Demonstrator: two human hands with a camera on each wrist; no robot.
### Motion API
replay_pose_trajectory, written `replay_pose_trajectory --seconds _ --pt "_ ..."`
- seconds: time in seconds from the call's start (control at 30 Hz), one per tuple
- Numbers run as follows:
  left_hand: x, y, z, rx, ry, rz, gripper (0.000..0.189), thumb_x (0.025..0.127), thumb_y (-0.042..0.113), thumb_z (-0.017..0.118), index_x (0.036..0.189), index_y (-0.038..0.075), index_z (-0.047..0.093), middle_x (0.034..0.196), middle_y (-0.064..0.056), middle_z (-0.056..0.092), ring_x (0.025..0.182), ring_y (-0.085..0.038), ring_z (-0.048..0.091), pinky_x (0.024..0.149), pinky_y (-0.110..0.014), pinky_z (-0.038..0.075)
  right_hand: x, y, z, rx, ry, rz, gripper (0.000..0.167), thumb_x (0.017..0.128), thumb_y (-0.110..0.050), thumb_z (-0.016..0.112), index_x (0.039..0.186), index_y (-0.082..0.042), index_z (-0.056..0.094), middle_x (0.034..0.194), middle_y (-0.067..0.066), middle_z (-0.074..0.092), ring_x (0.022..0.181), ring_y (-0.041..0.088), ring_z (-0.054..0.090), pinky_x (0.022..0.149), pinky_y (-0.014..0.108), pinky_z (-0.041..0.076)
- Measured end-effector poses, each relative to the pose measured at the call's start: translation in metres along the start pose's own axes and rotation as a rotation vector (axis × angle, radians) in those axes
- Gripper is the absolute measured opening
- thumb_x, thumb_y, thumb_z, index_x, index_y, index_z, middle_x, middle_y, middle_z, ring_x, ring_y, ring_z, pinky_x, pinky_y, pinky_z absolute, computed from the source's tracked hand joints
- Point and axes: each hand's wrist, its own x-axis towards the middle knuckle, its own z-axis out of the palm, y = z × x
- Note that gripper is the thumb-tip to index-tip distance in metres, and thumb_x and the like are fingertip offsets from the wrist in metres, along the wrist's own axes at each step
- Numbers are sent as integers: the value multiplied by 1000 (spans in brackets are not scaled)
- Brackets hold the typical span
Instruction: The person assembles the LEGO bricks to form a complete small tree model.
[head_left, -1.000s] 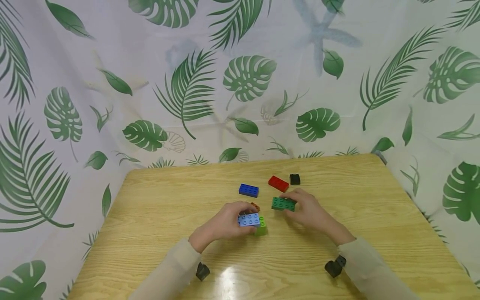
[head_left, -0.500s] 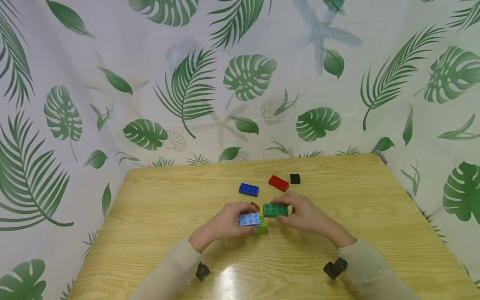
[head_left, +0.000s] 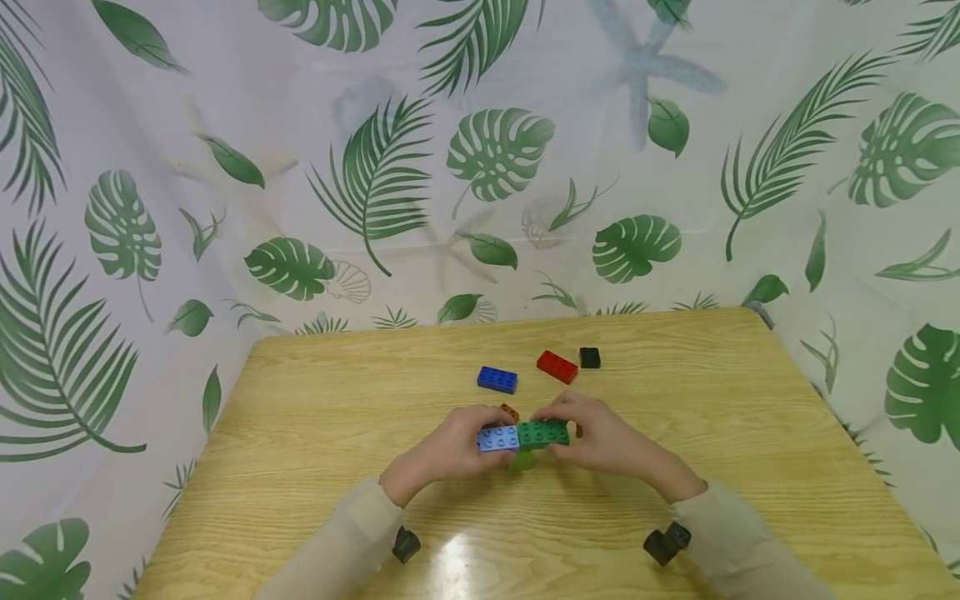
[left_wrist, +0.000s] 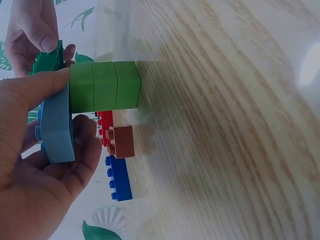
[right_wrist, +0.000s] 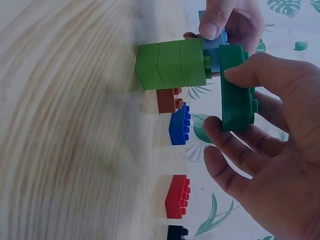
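Three lime green bricks (left_wrist: 105, 86) stand stacked on the table, forming a short column. On top sits a light blue brick (head_left: 498, 437), overhanging to the left; my left hand (head_left: 444, 454) pinches it between thumb and fingers. My right hand (head_left: 606, 437) holds a dark green brick (head_left: 544, 432) by its long sides, end to end with the light blue one. In the right wrist view the dark green brick (right_wrist: 236, 92) hangs just above the column's bare studs (right_wrist: 208, 67), a thin gap between them.
Behind the column lies a small brown brick (head_left: 510, 412). Farther back are a blue brick (head_left: 497, 380), a red brick (head_left: 557, 367) and a black brick (head_left: 590, 358). A leaf-patterned cloth (head_left: 405, 275) hangs behind the wooden table (head_left: 315, 400).
My right hand has carried the dark green brick leftward and a little nearer, until it stands over the lime green column beside the light blue brick. The left hand has stayed in place.
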Motion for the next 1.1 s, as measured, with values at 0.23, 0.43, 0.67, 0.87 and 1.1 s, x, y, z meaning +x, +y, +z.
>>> replay_pose_trajectory --seconds 0.23,0.43,0.67,0.87,1.1 --pt "0 1 0 -2 -5 -6 41 96 20 79 132 8 67 121 -4 72 101 -11 65 90 -23 54 0 -2 5 -8 6 -18 36 91 -9 79 126 -16 74 110 -1 65 92 12 52 69 24 45" --pt "0 2 -1 14 -10 4 40 96 21 79 132 7 67 121 -5 72 102 -10 65 91 -23 54 0 0 10 -10 25 -17 35 93 -22 83 127 -17 75 112 0 66 89 9 51 70 22 46" --pt "0 1 0 20 -5 3 39 96 22 79 130 8 67 119 -4 72 99 -9 63 88 -22 53 2 2 13 -10 31 -17 35 94 -23 82 127 -16 75 111 -1 66 93 9 55 79 31 54" --pt "0 1 0 21 -2 22 38 96 21 79 130 8 67 119 -4 72 98 -11 63 88 -23 53 4 1 10 17 -2 -6 35 95 -24 80 128 -16 74 113 -2 66 97 10 56 86 33 55" --pt "0 2 -1 20 -7 28 38 96 21 79 130 8 67 120 -5 72 99 -11 63 89 -23 53 5 0 8 48 -10 -26 33 95 -21 80 126 -12 74 113 1 67 95 11 55 83 26 51"
